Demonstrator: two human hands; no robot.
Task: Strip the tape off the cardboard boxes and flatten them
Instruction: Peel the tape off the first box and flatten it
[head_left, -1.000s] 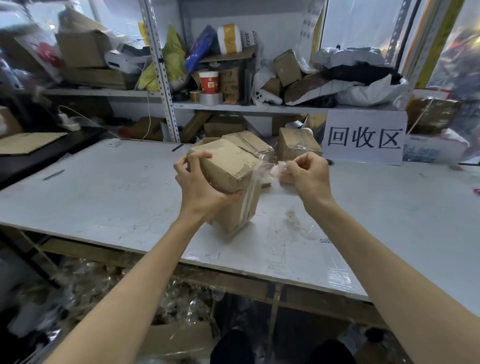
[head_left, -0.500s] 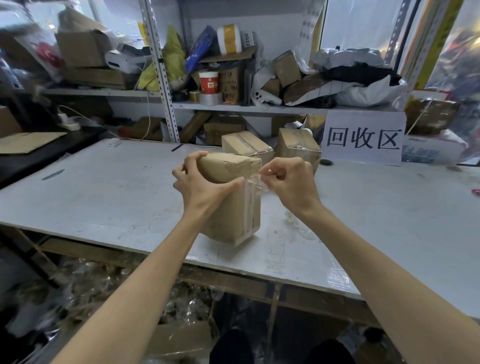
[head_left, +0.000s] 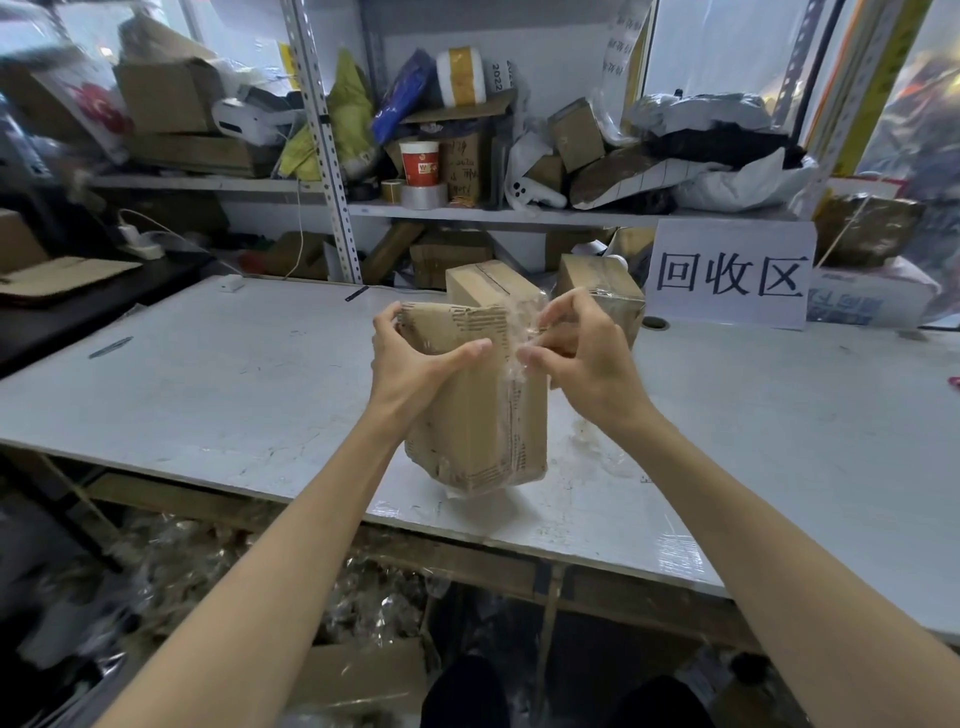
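A brown cardboard box (head_left: 478, 421) stands upright on the white table (head_left: 208, 384), its surface torn where tape came off. My left hand (head_left: 415, 364) grips the box's top left, thumb across the front face. My right hand (head_left: 576, 358) pinches a strip of clear tape (head_left: 511, 343) at the box's upper right edge. The strip still runs down the front face. Two more taped boxes stand behind: one (head_left: 488, 283) directly behind, another (head_left: 608, 288) to its right, partly hidden by my right hand.
A white sign with black characters (head_left: 732, 273) leans at the back right. Cluttered shelves (head_left: 467, 208) rise behind the table. Crumpled tape scraps (head_left: 597, 447) lie right of the box. A pen (head_left: 111, 347) lies at the left; plastic waste fills the floor below.
The box went from tilted to upright and was set lower on the table. My right hand moved in from the right to the box's top edge and now pinches tape there.
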